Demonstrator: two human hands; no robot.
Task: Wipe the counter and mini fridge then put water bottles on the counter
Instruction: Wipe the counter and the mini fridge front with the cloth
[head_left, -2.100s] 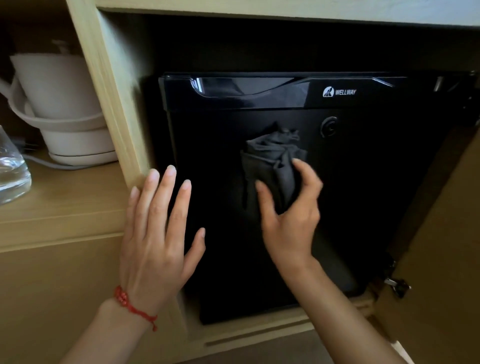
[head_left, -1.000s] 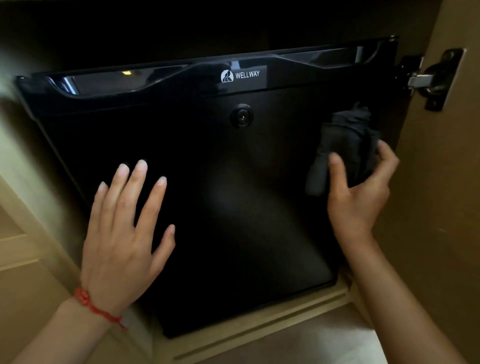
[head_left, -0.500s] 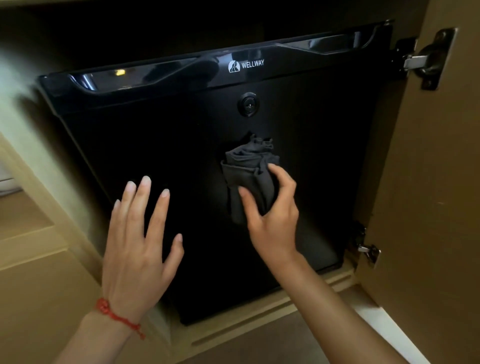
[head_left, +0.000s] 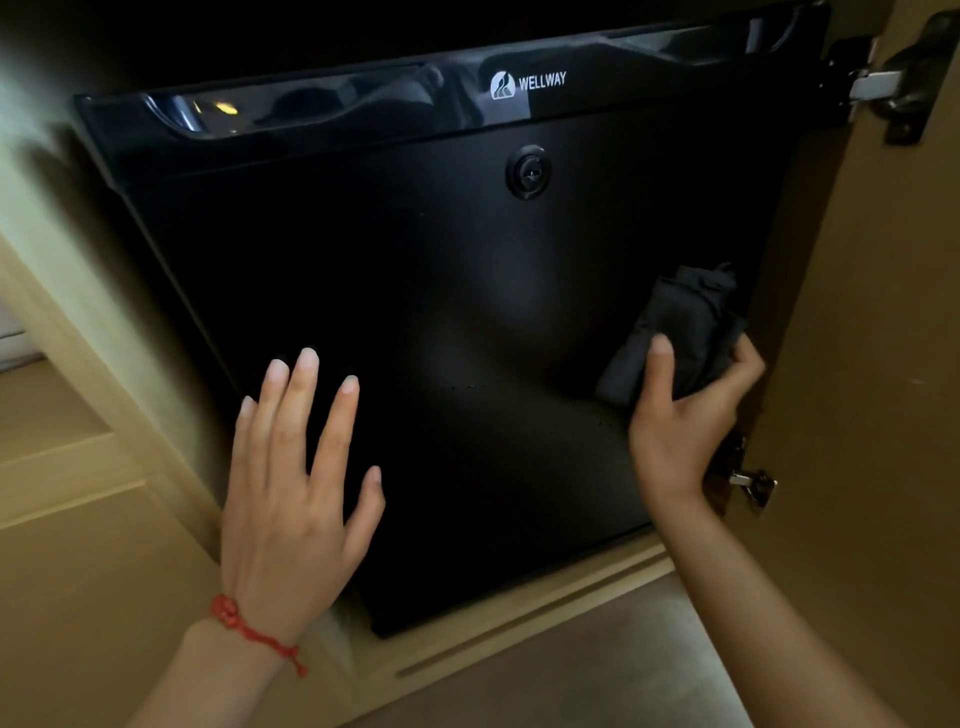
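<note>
Mini fridge (head_left: 441, 312): black, glossy top band, matte door with round lock (head_left: 529, 171); set inside a light wood cabinet (head_left: 78, 519), cabinet door (head_left: 883, 364) swung open at right on metal hinges. Lettering: "WELLWAY" (head_left: 542, 81) with a white emblem, top band. Cloth (head_left: 675, 332): dark grey, bunched, against the fridge door's lower right. Your right hand (head_left: 685, 415) grasps the cloth. Your left hand (head_left: 296, 478), red string bracelet (head_left: 249, 631) at its wrist, is released, fingers straight over the door's lower left.
</note>
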